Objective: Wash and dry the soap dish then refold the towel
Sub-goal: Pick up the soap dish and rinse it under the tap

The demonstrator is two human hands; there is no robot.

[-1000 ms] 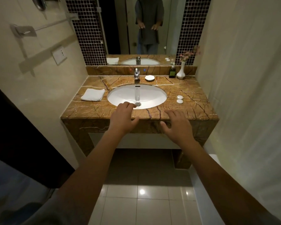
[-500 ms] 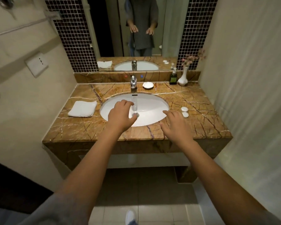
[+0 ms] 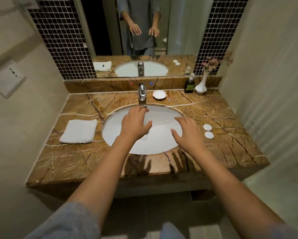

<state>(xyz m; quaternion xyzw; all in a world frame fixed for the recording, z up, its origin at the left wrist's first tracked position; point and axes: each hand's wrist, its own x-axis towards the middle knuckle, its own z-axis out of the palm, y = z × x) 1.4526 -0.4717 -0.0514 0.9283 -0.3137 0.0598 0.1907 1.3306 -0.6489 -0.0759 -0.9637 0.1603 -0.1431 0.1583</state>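
Note:
A small white soap dish (image 3: 159, 94) sits on the brown marble counter (image 3: 72, 159), just right of the chrome tap (image 3: 142, 92). A folded white towel (image 3: 79, 131) lies on the counter left of the white oval sink (image 3: 155, 145). My left hand (image 3: 133, 124) hovers over the sink's middle, fingers spread, holding nothing. My right hand (image 3: 188, 133) hovers over the sink's right side, also spread and empty. Both hands are well short of the soap dish.
Two small white round discs (image 3: 208, 130) lie right of the sink. A dark pump bottle (image 3: 189, 84) and a white vase with pink flowers (image 3: 201, 85) stand at the back right. A mirror (image 3: 144, 31) rises behind the counter; walls close in on both sides.
I have stepped closer to the counter. Both hands have moved forward from the counter's front edge to above the sink bowl, still empty.

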